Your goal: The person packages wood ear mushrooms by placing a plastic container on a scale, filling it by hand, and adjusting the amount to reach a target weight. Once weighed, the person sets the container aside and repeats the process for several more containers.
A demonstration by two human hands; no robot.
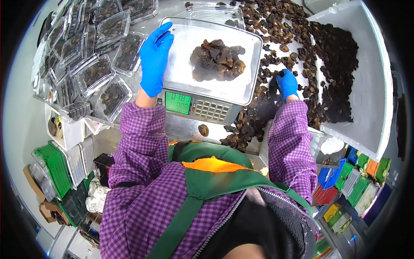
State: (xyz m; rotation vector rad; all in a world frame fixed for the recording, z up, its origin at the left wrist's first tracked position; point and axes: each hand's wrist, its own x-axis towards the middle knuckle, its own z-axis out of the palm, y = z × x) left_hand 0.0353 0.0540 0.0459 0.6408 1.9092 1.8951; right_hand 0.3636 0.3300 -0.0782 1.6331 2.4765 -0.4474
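My left hand [155,58], in a blue glove, is at the left edge of a digital scale [248,84]. Its fingers are stretched out and it holds nothing that I can see. A heap of brown wood ear mushrooms [217,60] sits on the metal pan, and the green display is lit. To the right of the scale, my right hand [286,83], also gloved in blue, reaches into loose wood ear mushrooms [267,105]. Its fingers are curled down among the dark pieces, and what they grip is hidden.
Clear plastic boxes [92,75] filled with mushrooms are stacked at the left. An empty-looking clear tray [215,15] lies behind the scale pan. At the right, a large white bin [373,90] lies tipped with mushrooms spread from it. Coloured crates [54,166] stand below the table.
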